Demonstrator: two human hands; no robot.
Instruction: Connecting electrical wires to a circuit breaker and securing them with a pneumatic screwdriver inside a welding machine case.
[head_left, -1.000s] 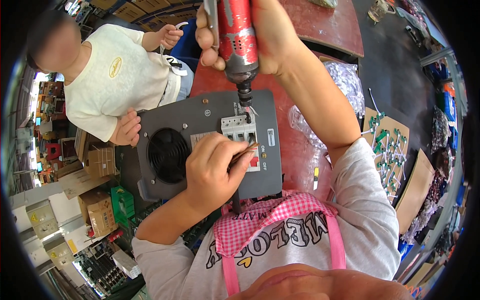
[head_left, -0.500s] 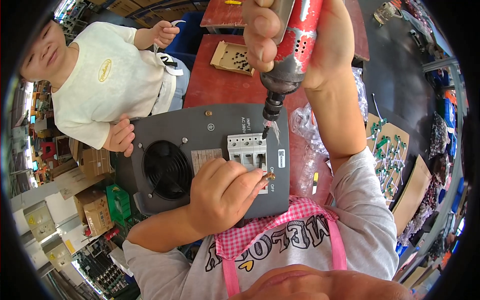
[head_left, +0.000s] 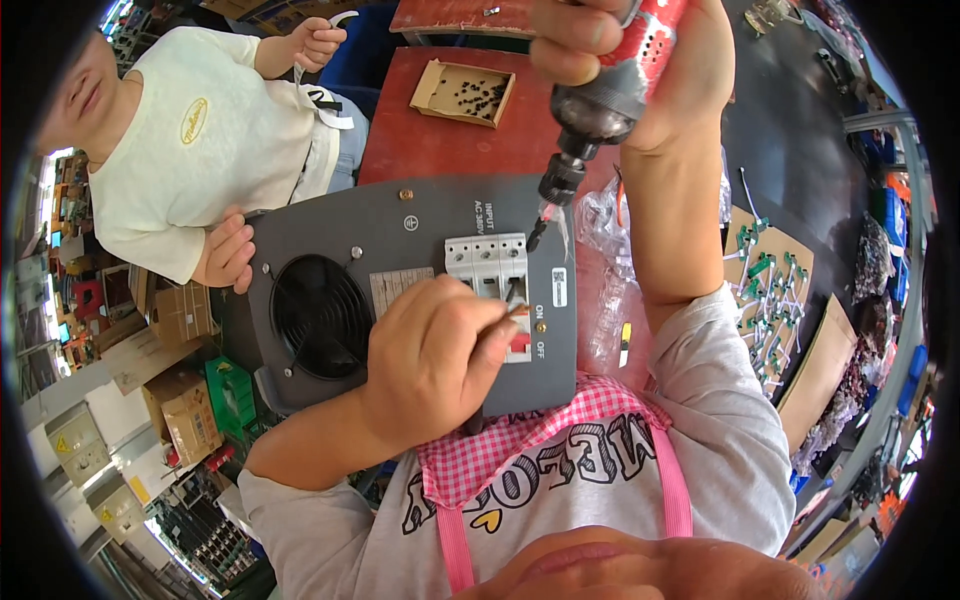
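The two hands are held apart. A red power screwdriver [head_left: 605,105] is gripped in the right hand [head_left: 685,100], its bit [head_left: 537,235] pointed down and slanted toward the left hand [head_left: 435,350]. The bit's tip is seen just beside the upper right corner of a white circuit breaker [head_left: 487,250]; whether contact is made cannot be told. A copper-coloured wire end [head_left: 517,310] is pinched between left thumb and forefinger, in front of the breaker; whether it is inserted cannot be determined.

The breaker is mounted on a dark grey panel [head_left: 330,215], directly beyond the left hand and partly covered by it. A round black fan [head_left: 320,315] is set to that hand's left. Farther left, the panel's edge is touched by a co-worker's hand [head_left: 228,255]. Left of the right hand, small black parts [head_left: 480,97] are contained in a shallow cardboard tray [head_left: 430,92].
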